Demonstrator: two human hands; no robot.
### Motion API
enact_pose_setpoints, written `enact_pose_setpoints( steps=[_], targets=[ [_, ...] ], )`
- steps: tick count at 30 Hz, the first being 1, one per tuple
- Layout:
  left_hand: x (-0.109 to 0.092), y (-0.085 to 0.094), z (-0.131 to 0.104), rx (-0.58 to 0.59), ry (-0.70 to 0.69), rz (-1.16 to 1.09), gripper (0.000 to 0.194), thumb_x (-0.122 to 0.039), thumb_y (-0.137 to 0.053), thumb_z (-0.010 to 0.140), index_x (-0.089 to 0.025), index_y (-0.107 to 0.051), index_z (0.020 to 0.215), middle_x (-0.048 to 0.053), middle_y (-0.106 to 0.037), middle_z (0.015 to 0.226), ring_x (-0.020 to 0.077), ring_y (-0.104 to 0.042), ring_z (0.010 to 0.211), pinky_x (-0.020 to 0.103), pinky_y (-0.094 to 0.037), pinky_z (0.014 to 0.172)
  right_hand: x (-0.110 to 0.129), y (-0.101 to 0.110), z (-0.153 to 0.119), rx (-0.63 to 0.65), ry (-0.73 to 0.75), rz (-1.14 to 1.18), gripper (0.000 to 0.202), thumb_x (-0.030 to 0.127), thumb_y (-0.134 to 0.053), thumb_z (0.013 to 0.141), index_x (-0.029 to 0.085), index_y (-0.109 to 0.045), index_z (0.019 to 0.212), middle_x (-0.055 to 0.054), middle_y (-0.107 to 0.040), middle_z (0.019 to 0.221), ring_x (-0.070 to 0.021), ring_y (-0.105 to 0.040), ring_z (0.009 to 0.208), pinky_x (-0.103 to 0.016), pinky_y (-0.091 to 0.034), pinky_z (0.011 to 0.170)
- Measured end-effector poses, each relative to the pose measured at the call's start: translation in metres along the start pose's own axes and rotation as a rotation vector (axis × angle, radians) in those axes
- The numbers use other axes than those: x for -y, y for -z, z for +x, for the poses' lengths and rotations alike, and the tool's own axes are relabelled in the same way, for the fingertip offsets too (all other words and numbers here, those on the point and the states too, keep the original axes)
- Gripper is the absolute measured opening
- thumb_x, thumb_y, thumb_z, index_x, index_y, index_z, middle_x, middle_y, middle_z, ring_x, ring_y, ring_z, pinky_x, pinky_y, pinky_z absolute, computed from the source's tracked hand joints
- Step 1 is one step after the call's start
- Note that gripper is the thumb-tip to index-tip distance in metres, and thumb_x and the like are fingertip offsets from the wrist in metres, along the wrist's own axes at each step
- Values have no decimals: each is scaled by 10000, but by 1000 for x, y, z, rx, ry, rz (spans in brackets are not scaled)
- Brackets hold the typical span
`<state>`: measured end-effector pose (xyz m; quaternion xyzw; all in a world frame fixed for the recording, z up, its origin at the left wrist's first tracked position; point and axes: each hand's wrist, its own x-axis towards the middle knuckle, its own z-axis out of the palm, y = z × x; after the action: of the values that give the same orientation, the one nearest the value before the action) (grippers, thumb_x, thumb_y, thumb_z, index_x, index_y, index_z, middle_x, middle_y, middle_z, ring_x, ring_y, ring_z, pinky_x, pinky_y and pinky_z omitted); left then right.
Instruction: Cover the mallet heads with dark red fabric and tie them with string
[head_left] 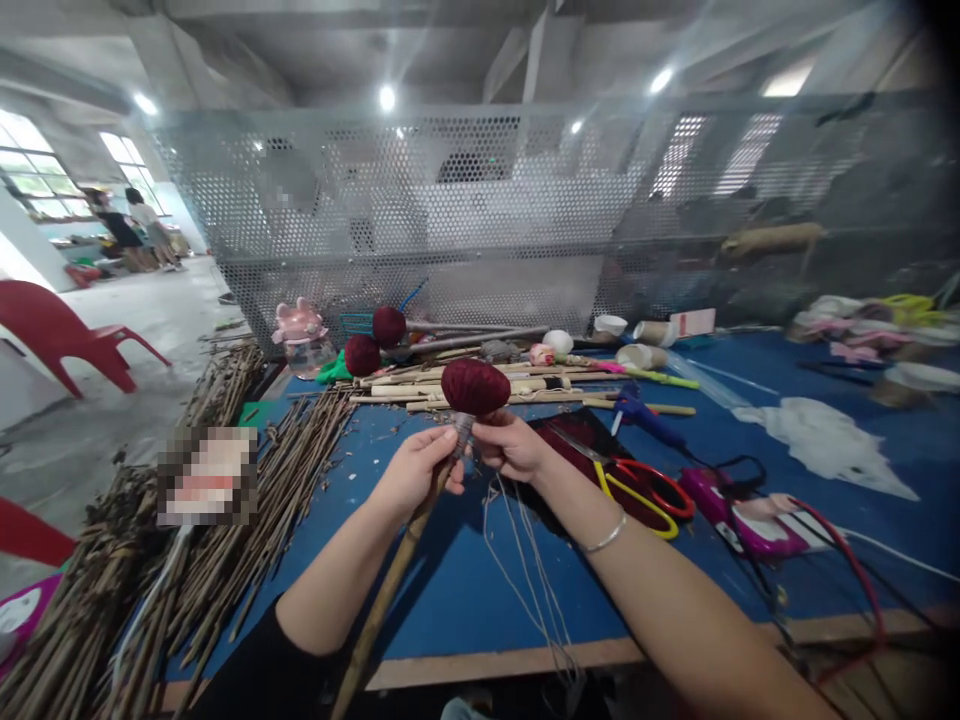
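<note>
My left hand (424, 465) is closed round the upper end of a long wooden stick (397, 580), which slants down toward the table's front edge. On top of the stick sits a dark red fabric-covered ball (475, 387). Grey string (463, 432) is wound round the neck below it. Fingers of my right hand (510, 445) pinch at this neck from the right, apparently on the string. Loose strands of string (536, 570) hang below that hand to the table edge. Beneath my right forearm lie a dark red cloth (577, 440) and scissors (637, 495) with yellow and red handles.
Bundles of thin sticks (247, 530) cover the left side of the blue table (442, 620). Two more dark red balls (375, 340) and a pink bottle (300, 340) stand behind. A blue glue gun (649, 415), a purple device (750, 515) with cables and white plastic (825, 440) lie right.
</note>
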<state>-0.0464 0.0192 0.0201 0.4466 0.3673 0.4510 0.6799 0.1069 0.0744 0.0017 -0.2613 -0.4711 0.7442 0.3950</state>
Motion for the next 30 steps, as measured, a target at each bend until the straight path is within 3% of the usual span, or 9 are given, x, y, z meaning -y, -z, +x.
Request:
enact_pose_setpoints(
  steps=[3,6,9,12,18,23,30],
  targets=[
    [12,10,9,68,136,-91,367,-482,-589,719,-120,-589,777,-3,-510,490,51,-442,370,153,-367,377,-11,6,0,-3,-41,30,355,341,-756,576,119,-571,783,34,-542,494,-2,-216,326,-176,-73,325],
    [20,12,9,-48,196,-80,373,-500,-556,738,-135,-565,811,0,-527,576,57,-473,409,167,-409,402,-18,4,0,-34,-73,44,322,332,-747,606,122,-544,742,78,-437,426,3,-156,330,-178,-47,331],
    [24,8,3,-273,18,157,410,-471,-628,680,-168,-510,930,1,-572,722,65,-500,437,171,-396,376,-22,-3,2,-52,-125,27,324,350,-741,616,130,-517,697,131,-251,386,-3,-92,348,-182,-32,337],
    [26,4,-4,-393,-227,402,421,-353,-689,637,-167,-521,975,13,-600,819,45,-492,464,147,-381,389,-22,-8,2,-45,-108,-51,331,396,-699,658,118,-560,774,124,-264,401,-14,-101,350,-191,-41,333],
    [21,1,-8,-457,-235,429,343,-314,-655,675,-143,-551,954,17,-640,773,36,-444,399,158,-355,353,-8,-4,-7,-102,19,-270,285,382,-701,637,132,-568,661,93,-363,393,-22,-227,332,-189,-108,337],
    [17,-3,-11,-452,-233,395,373,-321,-671,663,-130,-563,965,17,-639,745,33,-441,381,156,-339,333,2,-5,-12,-131,29,-119,264,349,-720,594,136,-567,621,102,-315,376,-15,-181,329,-179,-83,329],
    [20,-3,-12,-392,-211,167,427,-349,-691,650,-134,-507,970,-17,-585,676,40,-442,371,154,-332,298,-6,-7,-7,-154,-10,-44,299,345,-756,560,136,-559,645,102,-340,379,-14,-191,321,-171,-88,309]
  ],
)
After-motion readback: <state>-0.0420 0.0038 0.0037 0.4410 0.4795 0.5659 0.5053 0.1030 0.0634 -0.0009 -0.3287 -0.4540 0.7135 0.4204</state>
